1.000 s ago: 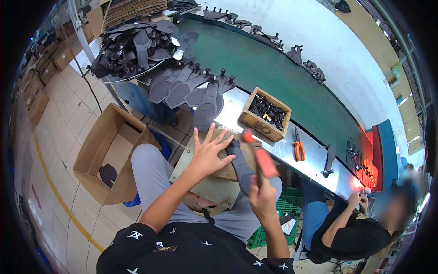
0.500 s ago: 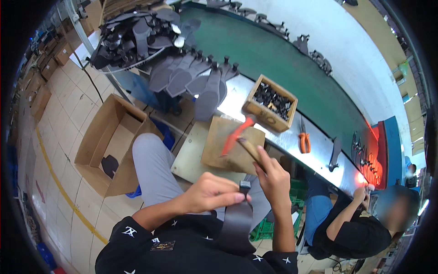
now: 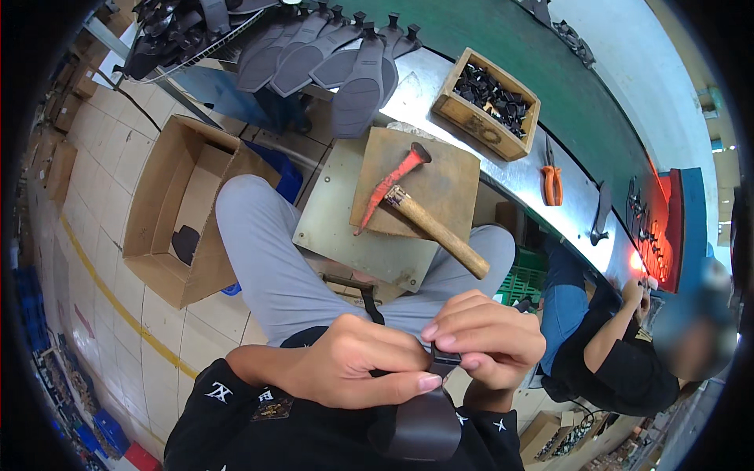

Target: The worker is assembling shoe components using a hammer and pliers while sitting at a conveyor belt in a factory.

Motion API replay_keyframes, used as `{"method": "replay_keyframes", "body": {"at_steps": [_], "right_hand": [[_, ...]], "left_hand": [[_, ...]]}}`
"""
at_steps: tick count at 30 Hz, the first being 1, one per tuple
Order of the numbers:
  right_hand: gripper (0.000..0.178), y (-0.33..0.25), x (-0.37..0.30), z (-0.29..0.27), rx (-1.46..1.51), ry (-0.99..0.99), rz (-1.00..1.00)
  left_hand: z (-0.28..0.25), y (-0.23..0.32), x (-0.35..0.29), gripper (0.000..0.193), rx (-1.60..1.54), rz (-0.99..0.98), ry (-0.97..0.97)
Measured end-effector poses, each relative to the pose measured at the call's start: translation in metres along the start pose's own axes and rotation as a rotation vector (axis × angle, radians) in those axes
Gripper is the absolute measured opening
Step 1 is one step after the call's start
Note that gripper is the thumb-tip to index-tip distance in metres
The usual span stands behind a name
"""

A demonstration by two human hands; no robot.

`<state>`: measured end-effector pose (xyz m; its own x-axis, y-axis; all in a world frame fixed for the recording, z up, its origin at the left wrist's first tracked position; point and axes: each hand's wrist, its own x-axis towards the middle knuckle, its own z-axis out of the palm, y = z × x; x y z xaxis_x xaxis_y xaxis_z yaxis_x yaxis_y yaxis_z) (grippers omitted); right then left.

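Note:
Low in front of my body, a dark shoe sole with a heel hangs with its broad end toward me. My left hand is closed around the heel part, thumb laid along it. Fingertips of my right hand pinch at the heel's top end, meeting the left fingers; whether a separate small piece is between them is hidden. Beyond both hands, a hammer with a red head and wooden handle lies on a brown board, untouched, its handle sticking out past the near edge.
A pale worktop supports the board. Behind stands a wooden box of small black pieces, with orange-handled pliers beside it. Several heeled soles lie far left. A cardboard box stands left; a co-worker sits right.
My right hand has put the hammer down on the board and come to the heel. The left hand keeps its hold on the sole. The view has shifted.

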<state>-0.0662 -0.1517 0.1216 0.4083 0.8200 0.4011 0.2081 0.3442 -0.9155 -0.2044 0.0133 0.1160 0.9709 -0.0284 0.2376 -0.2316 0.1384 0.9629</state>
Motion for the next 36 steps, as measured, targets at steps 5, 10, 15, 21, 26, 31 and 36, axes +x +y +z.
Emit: {"method": "replay_keyframes", "body": {"at_steps": [5,10,15,21,26,31,36], "right_hand": [[0.022,-0.003,-0.003,-0.002,0.053,-0.020,-0.062],[0.023,-0.004,-0.009,-0.001,0.065,0.010,-0.075],[0.025,-0.009,-0.011,-0.005,0.063,0.052,-0.076],[0.016,-0.016,-0.019,-0.015,-0.161,0.156,0.107],[0.023,0.005,-0.020,-0.046,-0.219,0.209,0.192],[0.045,0.067,-0.057,-0.186,-1.151,0.883,0.265],[0.052,0.104,-0.118,-0.351,-1.511,1.225,0.627]], "left_hand": [[0.003,0.000,0.002,0.017,0.020,0.084,-0.015],[0.005,0.001,0.005,0.014,0.051,0.132,-0.031],[0.008,0.005,0.013,0.014,0.111,0.103,-0.074],[0.018,0.000,0.030,0.015,0.249,-0.048,-0.111],[0.006,-0.015,0.057,0.018,0.256,-0.324,-0.013],[-0.083,-0.019,0.092,0.033,0.439,-0.104,0.550],[-0.258,-0.032,0.145,0.050,0.845,0.141,0.813]]}}
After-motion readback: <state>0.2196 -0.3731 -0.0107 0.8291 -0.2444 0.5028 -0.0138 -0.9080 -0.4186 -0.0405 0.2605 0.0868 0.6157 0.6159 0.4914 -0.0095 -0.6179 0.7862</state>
